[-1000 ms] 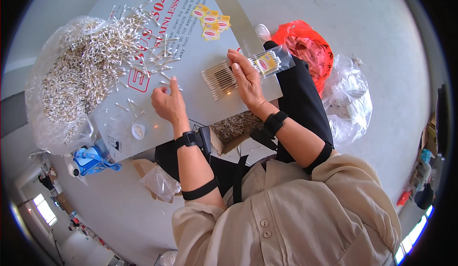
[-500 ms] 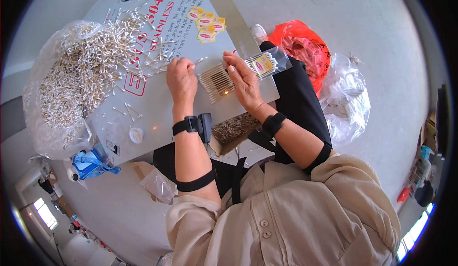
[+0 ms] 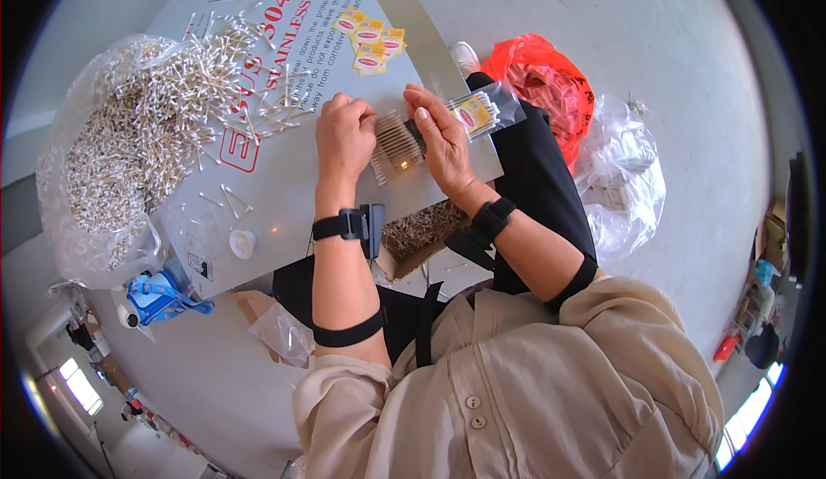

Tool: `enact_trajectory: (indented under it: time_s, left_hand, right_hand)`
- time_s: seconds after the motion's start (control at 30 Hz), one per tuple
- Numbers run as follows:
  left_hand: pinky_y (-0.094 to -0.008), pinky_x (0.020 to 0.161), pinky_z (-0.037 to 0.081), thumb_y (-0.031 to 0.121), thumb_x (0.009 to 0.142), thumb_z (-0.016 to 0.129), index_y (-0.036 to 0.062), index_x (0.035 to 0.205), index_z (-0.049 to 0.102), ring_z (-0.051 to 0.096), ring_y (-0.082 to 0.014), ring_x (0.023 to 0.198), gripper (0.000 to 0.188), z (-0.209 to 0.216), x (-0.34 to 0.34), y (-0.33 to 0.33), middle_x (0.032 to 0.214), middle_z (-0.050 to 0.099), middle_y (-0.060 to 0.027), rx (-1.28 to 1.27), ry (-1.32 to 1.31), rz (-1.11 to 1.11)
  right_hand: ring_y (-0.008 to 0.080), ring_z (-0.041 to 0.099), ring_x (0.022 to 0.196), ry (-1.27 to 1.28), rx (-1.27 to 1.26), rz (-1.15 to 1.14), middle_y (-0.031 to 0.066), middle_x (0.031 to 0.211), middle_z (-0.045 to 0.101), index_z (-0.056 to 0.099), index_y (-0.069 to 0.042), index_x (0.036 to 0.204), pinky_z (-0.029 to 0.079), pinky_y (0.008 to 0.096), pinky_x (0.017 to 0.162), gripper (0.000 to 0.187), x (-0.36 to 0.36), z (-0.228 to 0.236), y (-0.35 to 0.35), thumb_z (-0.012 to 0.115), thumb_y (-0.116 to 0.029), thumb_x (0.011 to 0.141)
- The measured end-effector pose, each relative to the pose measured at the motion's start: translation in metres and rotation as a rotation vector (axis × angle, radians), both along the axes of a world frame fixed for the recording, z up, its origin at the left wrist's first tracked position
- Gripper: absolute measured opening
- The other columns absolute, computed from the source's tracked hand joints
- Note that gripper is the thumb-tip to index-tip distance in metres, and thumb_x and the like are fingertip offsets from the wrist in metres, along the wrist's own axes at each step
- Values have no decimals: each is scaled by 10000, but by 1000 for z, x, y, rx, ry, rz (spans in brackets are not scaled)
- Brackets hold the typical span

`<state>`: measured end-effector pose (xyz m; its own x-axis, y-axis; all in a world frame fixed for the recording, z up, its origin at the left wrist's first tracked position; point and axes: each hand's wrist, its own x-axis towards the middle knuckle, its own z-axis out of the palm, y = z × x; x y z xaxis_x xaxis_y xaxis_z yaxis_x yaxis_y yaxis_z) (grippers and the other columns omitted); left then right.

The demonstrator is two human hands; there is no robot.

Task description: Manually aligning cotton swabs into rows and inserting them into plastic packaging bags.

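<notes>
Several cotton swabs lie side by side in a row (image 3: pixel 396 152) near the table's right edge. At the row's left end is my left hand (image 3: pixel 347 139), its fingers closed in a pinch; they hide the cotton swab that showed between them a moment before. My right hand (image 3: pixel 443 145) is curved over the row's right part, thumb and fingers gripping it across a dark strip. Beyond those fingers, a clear bag (image 3: pixel 509 105) holds white-tipped swabs and a yellow card (image 3: pixel 474 114). What lies under the right palm is hidden.
A large clear sack (image 3: pixel 73 191) spills a heap of cotton swabs (image 3: pixel 142 135) across the table's left (image 3: pixel 284 195). Yellow cards (image 3: pixel 370 45) lie at the far side. Below the near edge is a carton of swabs (image 3: pixel 422 230). Red (image 3: pixel 546 83) and clear (image 3: pixel 619 178) bags stand at right.
My left hand has moved right, from beside the row onto its left end, and the swab it carried is now out of sight. My right hand stays nearly still over the row.
</notes>
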<state>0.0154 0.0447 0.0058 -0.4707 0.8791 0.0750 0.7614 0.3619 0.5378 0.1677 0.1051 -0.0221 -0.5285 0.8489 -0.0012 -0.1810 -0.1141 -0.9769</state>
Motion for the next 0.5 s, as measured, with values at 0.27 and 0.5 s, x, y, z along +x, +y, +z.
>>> enact_trajectory:
  time_s: [0.27,0.5]
  left_hand:
    - [-396,1157,280,293,1046,418,-26,1467,361,368,-265,1394,531,-21,48,-37,1506,386,-171,615,-555,389]
    - [-420,1199,205,297,1035,428,-35,1476,333,313,-277,1433,559,-21,58,-22,1528,361,-177,748,-766,370]
  right_hand:
    - [225,423,1354,-89,217,65,141,1435,491,540,7,1319,338,326,1110,346,-8,5,4,462,-190,1046]
    - [253,408,1368,-73,185,46,164,1477,433,518,0,1342,316,341,1118,355,-20,3,-13,459,-183,1044]
